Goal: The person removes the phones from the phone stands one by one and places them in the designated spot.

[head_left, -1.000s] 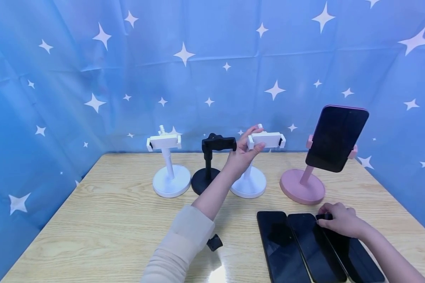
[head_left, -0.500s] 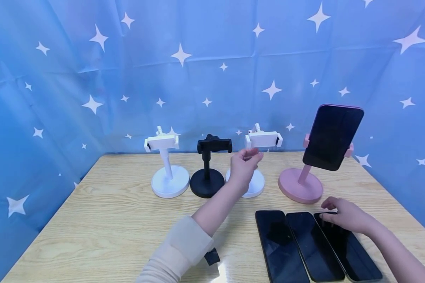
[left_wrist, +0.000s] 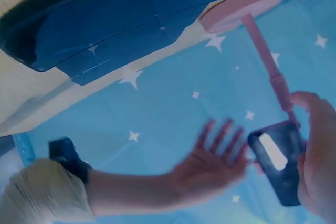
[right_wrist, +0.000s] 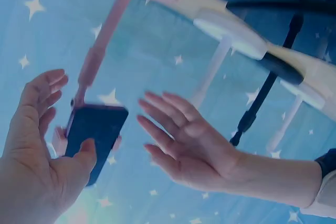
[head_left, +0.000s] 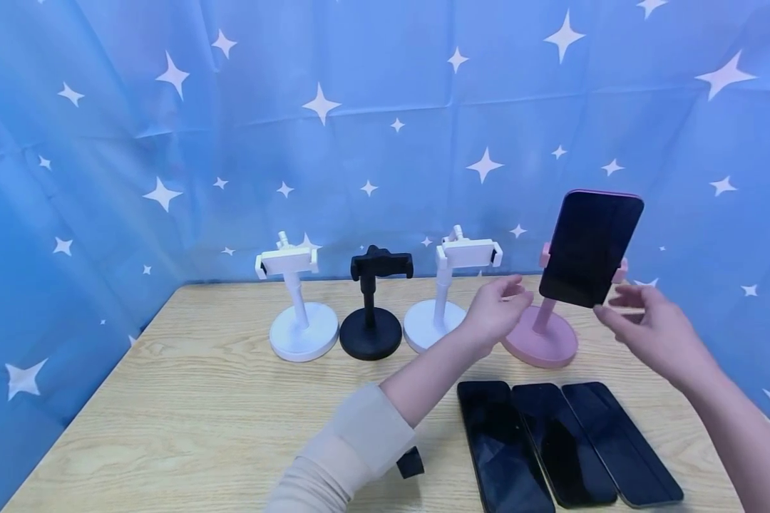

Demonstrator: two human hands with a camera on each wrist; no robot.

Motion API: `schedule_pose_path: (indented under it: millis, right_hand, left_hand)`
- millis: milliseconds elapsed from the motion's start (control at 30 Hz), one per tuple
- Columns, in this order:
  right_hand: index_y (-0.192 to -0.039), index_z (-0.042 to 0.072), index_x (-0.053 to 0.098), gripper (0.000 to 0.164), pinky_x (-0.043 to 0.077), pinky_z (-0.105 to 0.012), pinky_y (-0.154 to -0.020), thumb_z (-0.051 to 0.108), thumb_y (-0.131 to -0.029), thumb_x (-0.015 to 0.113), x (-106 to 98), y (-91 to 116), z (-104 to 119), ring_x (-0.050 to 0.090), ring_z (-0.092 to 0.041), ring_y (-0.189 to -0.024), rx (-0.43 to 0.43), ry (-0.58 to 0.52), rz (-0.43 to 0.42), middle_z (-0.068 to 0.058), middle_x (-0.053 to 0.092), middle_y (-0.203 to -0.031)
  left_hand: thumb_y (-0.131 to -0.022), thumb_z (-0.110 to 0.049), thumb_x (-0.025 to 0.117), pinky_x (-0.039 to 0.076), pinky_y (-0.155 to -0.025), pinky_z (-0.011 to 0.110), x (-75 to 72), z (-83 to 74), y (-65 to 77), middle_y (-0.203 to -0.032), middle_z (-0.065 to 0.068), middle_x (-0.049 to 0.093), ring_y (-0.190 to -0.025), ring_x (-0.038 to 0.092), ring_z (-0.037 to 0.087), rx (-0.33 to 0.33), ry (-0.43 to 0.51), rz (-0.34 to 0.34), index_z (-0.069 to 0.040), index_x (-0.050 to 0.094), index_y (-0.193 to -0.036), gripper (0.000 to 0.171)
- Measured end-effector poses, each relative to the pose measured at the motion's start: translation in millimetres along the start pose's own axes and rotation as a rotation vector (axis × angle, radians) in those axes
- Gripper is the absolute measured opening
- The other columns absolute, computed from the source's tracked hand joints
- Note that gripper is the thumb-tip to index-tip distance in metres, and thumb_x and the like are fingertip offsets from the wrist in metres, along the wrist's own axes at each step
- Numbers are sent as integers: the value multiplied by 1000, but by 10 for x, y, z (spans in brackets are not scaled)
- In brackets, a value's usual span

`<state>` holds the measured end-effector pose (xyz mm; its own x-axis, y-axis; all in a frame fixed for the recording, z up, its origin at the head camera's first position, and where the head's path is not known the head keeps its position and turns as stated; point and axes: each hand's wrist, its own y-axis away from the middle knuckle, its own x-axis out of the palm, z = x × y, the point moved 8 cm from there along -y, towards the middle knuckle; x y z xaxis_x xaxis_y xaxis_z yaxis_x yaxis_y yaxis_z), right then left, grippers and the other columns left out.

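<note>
In the head view a pink phone stand (head_left: 542, 342) holds an upright, tilted phone (head_left: 590, 249) in its clamp. My left hand (head_left: 497, 310) is in the air left of that phone, fingers loosely bent and holding nothing. To the right, my right hand (head_left: 657, 331) is raised beside the phone's lower corner, thumb and fingers apart. Whether its fingertips touch the phone or clamp, I cannot tell. The right wrist view has both hands on either side of the clamped phone (right_wrist: 100, 135), palms visible. Three dark phones (head_left: 507, 449) lie side by side on the table.
Left of the pink stand stand a white phone stand (head_left: 423, 328), a black phone stand (head_left: 370, 335) and another white phone stand (head_left: 304, 331), their clamps without phones. A blue star-printed curtain (head_left: 231, 142) hangs behind the wooden table (head_left: 199, 413).
My left hand has left the nearer white stand's clamp and moved right toward the pink stand. My right hand has lifted off the rightmost lying phone and risen beside the clamped phone.
</note>
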<state>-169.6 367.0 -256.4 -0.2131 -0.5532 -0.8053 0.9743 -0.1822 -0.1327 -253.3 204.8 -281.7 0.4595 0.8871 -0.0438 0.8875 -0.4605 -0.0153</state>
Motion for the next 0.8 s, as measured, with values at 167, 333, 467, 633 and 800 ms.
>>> schedule_pose_path:
  millis: [167, 333, 467, 633, 800]
  right_hand:
    - [-141, -10, 9, 77, 47, -37, -68, 37, -93, 46, -182, -73, 155, 40, -52, -113, 0, -62, -100, -35, 31, -133]
    - [-142, -8, 11, 71, 41, -11, -57, 32, -94, 46, -231, -116, 199, 42, -53, -110, -35, -84, -139, -37, 30, -134]
    - [-143, -6, 13, 64, 38, -5, -55, 27, -96, 43, -210, -148, 214, 43, -53, -109, -74, -77, -142, -38, 34, -131]
    - [-138, -7, 25, 50, 35, -3, -57, 19, -97, 39, -212, -164, 255, 48, -48, -105, -127, -33, -176, -27, 48, -106]
    - [-118, -8, 35, 29, 39, -1, -61, 12, -97, 39, -218, -161, 242, 51, 4, -86, -153, -51, -206, -14, 42, -89]
  left_hand:
    - [-93, -23, 54, 44, -91, 22, 160, -159, -52, -133, 1, 50, -116, 52, 13, 87, -152, 50, -13, 34, -141, 54]
    - [-93, -20, 54, 43, -92, 20, 214, -287, -123, -137, -3, 45, -119, 49, 12, 137, -148, 61, -17, 30, -143, 55]
    - [-94, -12, 50, 43, -89, 17, 203, -351, -180, -132, 1, 51, -114, 53, 12, 194, -141, 42, -12, 37, -140, 47]
    - [-95, -6, 46, 45, -83, 14, 197, -378, -209, -125, 4, 56, -105, 58, 11, 249, -131, 30, -9, 44, -135, 40]
    - [-95, -8, 48, 47, -74, 13, 204, -372, -209, -122, 3, 57, -97, 61, 9, 249, -132, 10, -9, 48, -131, 37]
